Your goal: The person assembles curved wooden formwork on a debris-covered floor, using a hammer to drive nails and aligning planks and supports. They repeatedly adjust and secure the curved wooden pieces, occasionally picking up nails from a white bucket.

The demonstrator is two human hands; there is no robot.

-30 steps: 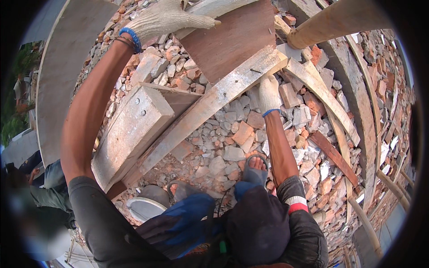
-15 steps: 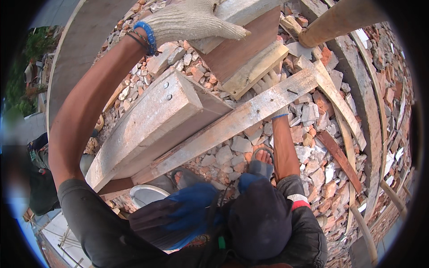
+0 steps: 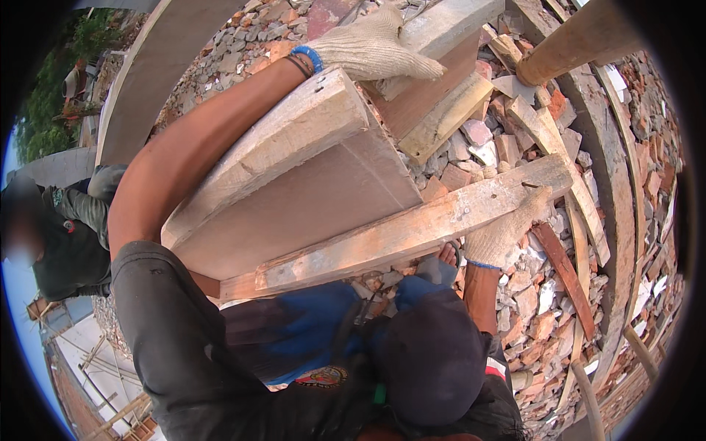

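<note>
My right hand (image 3: 507, 229), in a knitted off-white glove, is closed round a long timber batten (image 3: 412, 220) near its end, where a nail sticks up. The batten edges a brown plywood panel (image 3: 294, 202), with a thicker timber batten (image 3: 276, 140) along the other side. My left hand (image 3: 371, 48), gloved alike, reaches beyond this piece with its thumb stretched apart. It lies at the end of a pale timber (image 3: 456, 26) on a second plywood panel (image 3: 430, 88); some of its fingers are hidden.
Broken brick and concrete rubble (image 3: 533, 294) covers the ground. A round wooden pole (image 3: 573, 44) slants in at upper right, near long curved-looking boards (image 3: 614, 184). A reddish wood strip (image 3: 562, 279) lies on the rubble. At left is another person (image 3: 70, 235).
The near panel with its battens has risen and tilted, showing more plywood. My right hand has come from under the batten toward its near side and end. My left hand has shifted right.
</note>
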